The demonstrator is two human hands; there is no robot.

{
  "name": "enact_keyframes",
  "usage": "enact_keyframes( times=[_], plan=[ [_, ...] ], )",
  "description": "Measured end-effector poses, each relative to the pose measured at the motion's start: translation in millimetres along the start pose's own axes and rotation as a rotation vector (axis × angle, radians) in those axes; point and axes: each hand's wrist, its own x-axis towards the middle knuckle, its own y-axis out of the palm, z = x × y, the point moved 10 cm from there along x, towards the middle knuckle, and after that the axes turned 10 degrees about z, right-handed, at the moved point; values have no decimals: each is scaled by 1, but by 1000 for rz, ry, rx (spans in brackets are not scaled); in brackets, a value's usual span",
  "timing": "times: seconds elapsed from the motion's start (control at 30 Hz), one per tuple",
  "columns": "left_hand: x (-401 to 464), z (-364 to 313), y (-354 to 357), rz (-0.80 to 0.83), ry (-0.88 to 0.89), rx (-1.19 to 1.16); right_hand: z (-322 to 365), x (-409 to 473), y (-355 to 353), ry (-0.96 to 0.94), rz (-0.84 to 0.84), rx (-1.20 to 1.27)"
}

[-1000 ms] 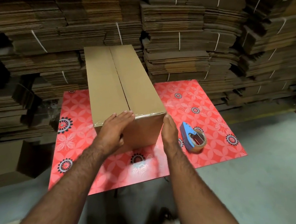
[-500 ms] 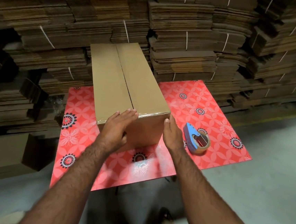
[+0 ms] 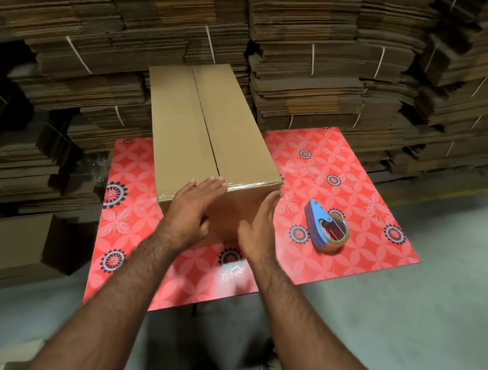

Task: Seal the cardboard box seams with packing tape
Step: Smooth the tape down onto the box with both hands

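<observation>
Head view: box [image 3: 208, 139] sits on the counter [image 3: 342, 176], long axis running near to far. Left hand [image 3: 192, 209] lies flat and open on its taped near edge; right hand [image 3: 258, 225], open, is beside the near-right corner, nearer the tape dispenser [image 3: 326, 230] lying right.

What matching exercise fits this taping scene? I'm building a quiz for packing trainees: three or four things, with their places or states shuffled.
Things:
1. box
2. tape dispenser
3. left hand
4. right hand

States:
A. lies on the red mat, right of the box
B. fingers flat over the near top edge of the box
C. stands closed on the mat, shiny tape along its near edge
D. open at the box's near right corner

Pairs: 1-C, 2-A, 3-B, 4-D
</observation>
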Motion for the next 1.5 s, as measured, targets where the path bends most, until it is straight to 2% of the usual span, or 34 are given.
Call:
enact_keyframes(
  times=[0.07,0.2,0.23,0.33,0.4,0.5,0.6,0.73,0.8,0.9,1.03,1.17,1.3,1.4,1.5],
  plan=[
    [0,0,-1,3,-7,-1,-1,5,2,58,-9,14],
    [1,0,-2,15,0,-14,-7,-4,12,49,105,-112],
    [1,0,-3,11,7,-14,-9,-7,9,63,90,-89],
    [1,-1,-4,13,4,-16,-2,-2,-29,106,-138,45],
    [0,-1,-4,20,0,-24,16,12,-40,66,-154,47],
    [0,0,-4,14,0,-25,32,19,-21,14,-100,-87],
    [0,0,-6,9,9,-31,18,14,-5,48,-85,-174],
    [-1,-2,-7,32,14,-47,9,-16,11,7,73,-256],
    [-3,-4,-7,42,15,-54,21,-30,0,-78,-33,-346],
    [-6,-7,-7,39,7,-70,38,-22,-19,-67,-181,-510],
    [-6,-4,-7,46,2,-83,37,-16,12,-19,-174,-771],
    [-6,-5,-7,66,-4,-91,37,-33,36,-102,-132,-879],
    [-12,1,-16,5,-45,-105,61,-37,17,-319,-115,-927],
    [-24,8,-22,-72,-107,71,75,-24,24,-447,-31,-1003],
    [-44,34,-26,-132,-170,145,66,-17,16,-459,18,-1128]
  ],
)
